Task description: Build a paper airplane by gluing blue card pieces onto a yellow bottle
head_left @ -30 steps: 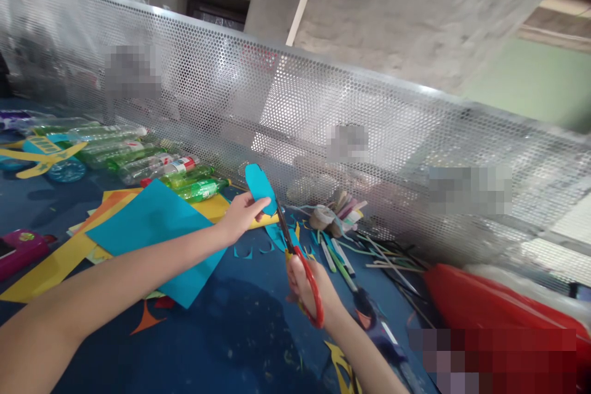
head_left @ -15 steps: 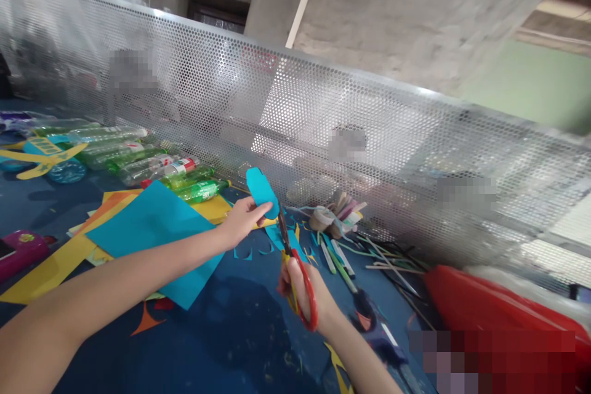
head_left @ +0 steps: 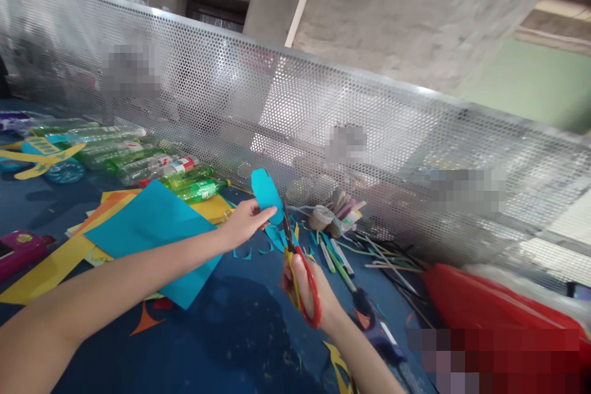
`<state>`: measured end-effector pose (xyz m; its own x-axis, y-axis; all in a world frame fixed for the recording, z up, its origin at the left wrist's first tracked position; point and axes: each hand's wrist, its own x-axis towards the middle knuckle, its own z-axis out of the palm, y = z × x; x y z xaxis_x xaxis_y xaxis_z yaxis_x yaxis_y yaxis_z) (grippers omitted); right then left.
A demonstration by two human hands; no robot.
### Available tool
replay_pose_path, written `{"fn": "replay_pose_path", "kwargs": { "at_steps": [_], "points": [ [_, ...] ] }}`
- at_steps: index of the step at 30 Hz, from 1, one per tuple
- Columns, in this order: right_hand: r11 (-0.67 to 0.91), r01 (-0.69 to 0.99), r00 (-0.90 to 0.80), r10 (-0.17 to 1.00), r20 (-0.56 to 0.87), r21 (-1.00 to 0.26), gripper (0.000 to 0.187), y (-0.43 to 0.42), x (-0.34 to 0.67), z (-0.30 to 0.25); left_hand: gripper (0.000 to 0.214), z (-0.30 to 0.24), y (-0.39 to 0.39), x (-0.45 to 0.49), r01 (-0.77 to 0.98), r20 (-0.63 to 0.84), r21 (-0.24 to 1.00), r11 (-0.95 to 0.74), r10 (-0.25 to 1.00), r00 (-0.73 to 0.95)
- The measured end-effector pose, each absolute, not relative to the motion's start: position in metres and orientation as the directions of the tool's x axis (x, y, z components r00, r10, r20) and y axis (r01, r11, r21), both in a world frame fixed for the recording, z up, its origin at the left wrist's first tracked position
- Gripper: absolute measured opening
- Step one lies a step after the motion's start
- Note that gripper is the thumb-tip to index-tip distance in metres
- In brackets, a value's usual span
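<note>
View: head camera, one picture, looking forward and down over a blue table (head_left: pixel 221 351).
Blue paper piece (head_left: pixel 264 188): narrow, round-ended, held up tilted above the table near its middle.
Left hand (head_left: pixel 244 223): grip clamped on the lower part of the blue paper piece, thumb laid across its face.
Scissors (head_left: pixel 289 237): red and yellow handles, dark blades pointed up and away along the right edge of the blue paper piece; whether paper is caught between the blades cannot be told.
Right hand (head_left: pixel 305 280): grip closed around the scissors' handles, thumb placed by the red loop.
Blue sheet (head_left: pixel 157 231): laid flat under the left forearm, over yellow and orange papers.
Blue offcuts (head_left: pixel 276 237): scattered on the table, beyond and beside the scissors.
Orange scrap (head_left: pixel 144 321): placed just below the blue sheet.
Plastic bottles (head_left: pixel 127 157): laid on their sides in a row, far left.
Yellow cutout (head_left: pixel 44 159): rested on a bottle at the left edge.
Tape rolls (head_left: pixel 322 218): grouped with sticks to the right of the offcuts.
Red bag (head_left: pixel 489 305): set at the right.
Perforated metal panel (head_left: pixel 295 104): stood along the far side.
</note>
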<state>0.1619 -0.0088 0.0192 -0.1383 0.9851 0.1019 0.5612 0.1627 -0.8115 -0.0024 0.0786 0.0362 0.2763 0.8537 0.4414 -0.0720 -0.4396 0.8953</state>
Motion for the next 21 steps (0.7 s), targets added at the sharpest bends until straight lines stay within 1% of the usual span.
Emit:
{"fn": "replay_pose_path", "kwargs": {
  "at_steps": [5, 12, 21],
  "points": [
    [0.093, 0.454, -0.073, 0.995, 0.067, -0.886, 0.056, -0.0108, 0.1564, 0.0179, 0.031, 0.0353, 0.0797, -0.002, -0.075, 0.444, 0.894, -0.442, 0.851, 0.282],
    [0.055, 0.424, -0.069, 0.997, 0.028, -0.904, 0.057, -0.011, 0.1533, 0.0174, 0.03, 0.0328, 0.081, -0.0011, -0.067, 0.43, 0.901, -0.429, 0.859, 0.278],
    [0.039, 0.402, -0.054, 0.998, 0.019, -0.915, 0.056, -0.0105, 0.1526, 0.0155, 0.029, 0.0314, 0.0827, -0.0008, -0.063, 0.419, 0.906, -0.419, 0.863, 0.281]
  ]
}}
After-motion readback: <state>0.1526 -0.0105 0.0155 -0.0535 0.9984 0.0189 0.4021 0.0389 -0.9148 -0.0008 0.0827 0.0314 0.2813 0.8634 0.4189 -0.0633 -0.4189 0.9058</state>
